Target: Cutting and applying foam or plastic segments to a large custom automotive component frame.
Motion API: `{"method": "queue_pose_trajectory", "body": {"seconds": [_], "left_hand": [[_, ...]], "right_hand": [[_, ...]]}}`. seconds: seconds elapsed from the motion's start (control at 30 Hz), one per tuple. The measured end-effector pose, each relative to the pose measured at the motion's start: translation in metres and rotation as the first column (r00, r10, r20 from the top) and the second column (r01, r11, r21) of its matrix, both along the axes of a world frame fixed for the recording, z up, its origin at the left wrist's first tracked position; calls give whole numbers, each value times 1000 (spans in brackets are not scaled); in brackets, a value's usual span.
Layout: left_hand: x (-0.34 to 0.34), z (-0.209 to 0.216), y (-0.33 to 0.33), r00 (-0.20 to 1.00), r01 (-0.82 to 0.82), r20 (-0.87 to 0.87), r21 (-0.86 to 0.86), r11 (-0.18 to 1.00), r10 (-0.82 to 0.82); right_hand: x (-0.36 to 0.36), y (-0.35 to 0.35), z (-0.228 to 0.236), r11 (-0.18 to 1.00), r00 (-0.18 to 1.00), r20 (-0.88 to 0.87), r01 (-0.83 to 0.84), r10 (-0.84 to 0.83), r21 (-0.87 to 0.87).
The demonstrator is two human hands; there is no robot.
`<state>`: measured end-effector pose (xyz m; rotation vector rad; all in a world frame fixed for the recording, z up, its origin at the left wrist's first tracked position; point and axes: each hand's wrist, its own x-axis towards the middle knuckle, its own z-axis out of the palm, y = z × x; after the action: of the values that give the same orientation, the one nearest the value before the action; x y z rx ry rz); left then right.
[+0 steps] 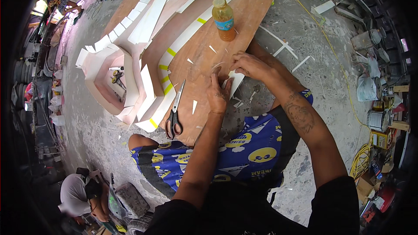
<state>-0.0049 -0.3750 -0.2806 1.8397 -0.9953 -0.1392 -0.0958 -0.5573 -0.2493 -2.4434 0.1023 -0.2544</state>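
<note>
Hardest bit to read was the white strip (pixel 236 81) being worked on: it sat near the right edge of the brown board (pixel 198 67), between the two hands, and a good part of it was hidden under fingers. Can't say where its covered end stopped. The big white card form (pixel 152 15) ran out of the top of the view, so its far end was cut off, and the tools (pixel 117 77) inside its boxy near end were too jumbled to sort out properly.

Left hand (pixel 219 92) was palm-down on the board with its fingers partly curled and the thumb next to the strip. Couldn't tell if it was pinching it or just pressing. Right hand (pixel 250 66) came in from the other side, knuckles bent, fingertips down just above the strip; its grip was hidden too, so no idea whether it was holding anything.

Black-handled scissors (pixel 174 115) lay left of the left hand, blades up toward the form. A bottle (pixel 224 22) of brownish liquid stood beyond both hands.
</note>
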Motion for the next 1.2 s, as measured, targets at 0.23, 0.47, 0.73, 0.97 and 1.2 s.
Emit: {"method": "queue_pose_trajectory", "body": {"seconds": [0.23,0.47,0.73,0.97,1.2], "left_hand": [[-6,7,-1,995,-6,-98,-33,999,3],[-7,12,-2,996,-8,-93,-38,999,4],[-1,27,3,981,24,-190,-16,1000,-26],[62,43,29,794,571,-308,84,816,-524],[79,62,25,649,749,-391,175,639,-653]], "right_hand": [[3,-15,0,985,986,37,-161,163,-59],[7,-29,2,965,965,42,-258,261,-54],[10,-32,4,961,959,58,-276,277,-23],[12,-31,-1,961,955,112,-271,275,-51],[8,-27,4,964,961,88,-259,264,-59]]}}
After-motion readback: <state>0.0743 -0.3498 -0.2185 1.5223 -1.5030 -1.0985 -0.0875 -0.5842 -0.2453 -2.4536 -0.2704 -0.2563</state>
